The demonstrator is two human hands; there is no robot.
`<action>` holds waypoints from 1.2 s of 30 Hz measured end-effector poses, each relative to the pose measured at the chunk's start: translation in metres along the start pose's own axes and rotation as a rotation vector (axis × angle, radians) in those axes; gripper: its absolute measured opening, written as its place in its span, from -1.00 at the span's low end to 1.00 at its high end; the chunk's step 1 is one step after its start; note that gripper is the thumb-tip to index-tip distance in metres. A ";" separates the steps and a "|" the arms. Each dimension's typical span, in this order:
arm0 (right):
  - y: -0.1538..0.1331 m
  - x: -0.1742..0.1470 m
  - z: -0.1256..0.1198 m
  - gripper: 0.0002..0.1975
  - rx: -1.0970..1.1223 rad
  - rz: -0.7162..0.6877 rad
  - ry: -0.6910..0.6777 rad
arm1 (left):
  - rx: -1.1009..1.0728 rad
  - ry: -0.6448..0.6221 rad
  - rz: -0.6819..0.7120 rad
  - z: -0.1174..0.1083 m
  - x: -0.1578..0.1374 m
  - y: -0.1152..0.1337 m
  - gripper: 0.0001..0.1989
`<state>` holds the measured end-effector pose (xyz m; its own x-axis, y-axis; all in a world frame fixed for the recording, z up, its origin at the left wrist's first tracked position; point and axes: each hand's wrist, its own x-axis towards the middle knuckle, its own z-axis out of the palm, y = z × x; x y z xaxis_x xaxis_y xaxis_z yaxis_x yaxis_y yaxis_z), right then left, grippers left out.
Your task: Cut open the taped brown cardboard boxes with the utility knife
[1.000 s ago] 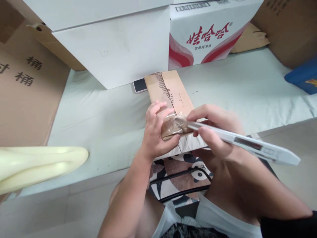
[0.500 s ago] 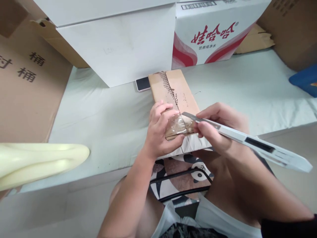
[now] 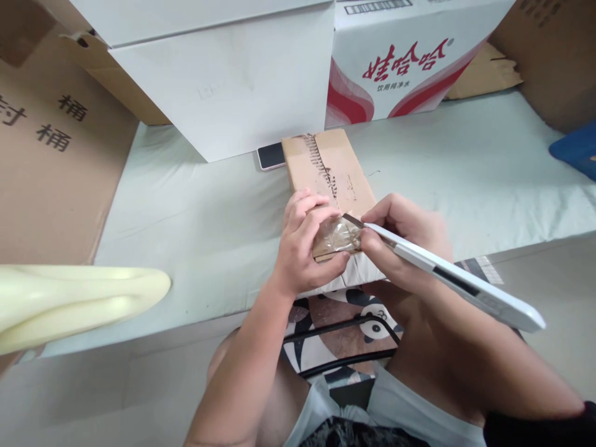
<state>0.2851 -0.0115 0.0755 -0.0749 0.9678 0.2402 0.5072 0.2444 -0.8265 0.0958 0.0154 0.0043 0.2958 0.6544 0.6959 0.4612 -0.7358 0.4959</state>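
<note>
Pale green cloth (image 3: 186,236) covers the table, under everything on top; the parcel is the reference for placement. Big white box (image 3: 233,87) stands behind the parcel, to its left. Big brown carton (image 3: 51,174) far left of the parcel, black print on its side. White-and-red box (image 3: 410,68) behind the parcel, to its right. Pale yellow object (image 3: 93,298) well left of the parcel, cut off by the view; can't tell what it is. Panda-print fabric (image 3: 330,329) below the parcel, under table height.

Parcel (image 3: 344,174): small brown cardboard, lies on the cloth, near end by the table edge, ragged seam along its top. Left hand (image 3: 305,242) half-curled on the parcel's near left corner, fingers on top, thumb along the near end, holding it. Right hand (image 3: 414,226) closed in a pinch round a box cutter (image 3: 447,278), blade angled to the parcel's taped end; can't tell if it's cutting in. Phone (image 3: 271,157) just beside the parcel's far left corner. Clear tape (image 3: 342,234) wrinkled over the parcel's near end.
</note>
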 end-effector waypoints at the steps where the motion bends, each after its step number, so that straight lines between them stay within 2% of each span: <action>1: 0.000 0.000 0.000 -0.85 -0.002 -0.004 0.005 | -0.002 -0.004 -0.004 0.000 0.000 0.000 -0.51; 8: -0.003 0.004 0.001 -0.83 0.007 0.035 0.028 | -0.024 -0.010 -0.001 -0.001 -0.001 -0.001 -0.51; 13: -0.002 0.007 0.001 -0.89 0.021 0.073 0.039 | -0.014 -0.015 -0.004 -0.001 -0.001 -0.001 -0.50; 23: -0.009 0.016 -0.003 -0.93 0.051 0.177 -0.053 | -0.032 0.008 0.002 0.000 0.001 -0.001 -0.57; 31: -0.007 0.016 -0.006 -0.96 0.138 0.174 -0.044 | -0.002 -0.018 0.016 -0.002 0.001 -0.001 -0.54; 36: -0.008 0.018 -0.010 -0.92 0.184 0.177 -0.093 | -0.014 -0.023 0.002 -0.001 0.000 -0.002 -0.54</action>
<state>0.2884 0.0031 0.0920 -0.0816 0.9957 0.0432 0.3552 0.0696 -0.9322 0.0937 0.0161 0.0041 0.3157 0.6566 0.6850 0.4492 -0.7393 0.5016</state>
